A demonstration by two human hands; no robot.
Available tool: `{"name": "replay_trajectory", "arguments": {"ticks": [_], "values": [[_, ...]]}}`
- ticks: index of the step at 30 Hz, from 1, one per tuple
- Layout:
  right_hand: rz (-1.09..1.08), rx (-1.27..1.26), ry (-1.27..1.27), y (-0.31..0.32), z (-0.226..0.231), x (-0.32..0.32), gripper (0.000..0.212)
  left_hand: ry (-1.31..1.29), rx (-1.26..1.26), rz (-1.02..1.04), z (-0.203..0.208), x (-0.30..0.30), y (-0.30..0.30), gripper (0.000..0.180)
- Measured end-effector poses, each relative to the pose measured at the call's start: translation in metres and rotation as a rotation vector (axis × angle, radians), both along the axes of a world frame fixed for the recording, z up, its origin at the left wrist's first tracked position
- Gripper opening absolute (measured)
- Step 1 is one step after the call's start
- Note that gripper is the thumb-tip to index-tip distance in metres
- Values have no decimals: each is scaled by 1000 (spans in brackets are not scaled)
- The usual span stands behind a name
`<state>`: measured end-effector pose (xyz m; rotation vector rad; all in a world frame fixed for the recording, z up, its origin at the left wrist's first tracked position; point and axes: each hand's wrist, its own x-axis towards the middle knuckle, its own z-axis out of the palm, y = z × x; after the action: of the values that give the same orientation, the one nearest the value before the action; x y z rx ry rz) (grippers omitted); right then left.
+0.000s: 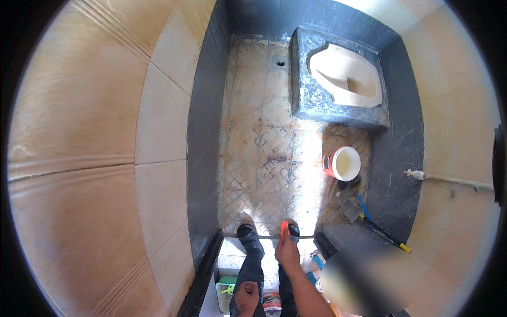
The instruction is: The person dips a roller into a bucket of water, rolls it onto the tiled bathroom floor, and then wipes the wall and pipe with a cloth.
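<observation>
My right hand (pixel 287 252) is closed around a narrow orange-red object (pixel 284 229), held above my right shoe at the doorway; its exact kind does not show. My left hand (pixel 246 297) is curled into a fist by my left thigh, and nothing sticks out of it. My dark shoes (pixel 247 233) stand at the near edge of the patterned tile floor (pixel 272 174). Farther off to the right, a white and red bucket (pixel 347 163) stands on the floor, apart from both hands.
A squat toilet (pixel 364 100) sits on a raised dark block (pixel 303 108) at the far right. A drain hole (pixel 280 63) lies left of it. A tap (pixel 415 174), a clear jug (pixel 350 210) and a blue hose (pixel 375 226) are to the right. Behind are a green container (pixel 226 285) and a tub (pixel 271 301).
</observation>
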<state>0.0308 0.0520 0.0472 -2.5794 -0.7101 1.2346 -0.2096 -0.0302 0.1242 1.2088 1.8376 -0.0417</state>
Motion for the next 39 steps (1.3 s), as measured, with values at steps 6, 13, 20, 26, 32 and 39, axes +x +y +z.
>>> {"name": "replay_trajectory", "arguments": {"ticks": [6, 13, 20, 26, 32, 39], "values": [[92, 147, -246, 214, -127, 204, 56, 10, -62, -63, 2, 16, 15, 17], [-2, 164, 16, 366, -15, 311, 23, 32, -42, 3, 2, 6, 3, 15], [209, 212, -193, 139, -20, 140, 60, 4, -30, 66, 12, 10, 21, 16], [48, -211, 138, 11, 58, -52, 66, 26, -27, -38, 6, 21, 22, 12], [-78, 79, 99, 122, -37, -39, 88, 21, -1, -20, 4, 13, 12, 10], [75, 272, -114, 383, -82, 252, 24, 4, 7, -18, -7, 15, 18, 11]]}}
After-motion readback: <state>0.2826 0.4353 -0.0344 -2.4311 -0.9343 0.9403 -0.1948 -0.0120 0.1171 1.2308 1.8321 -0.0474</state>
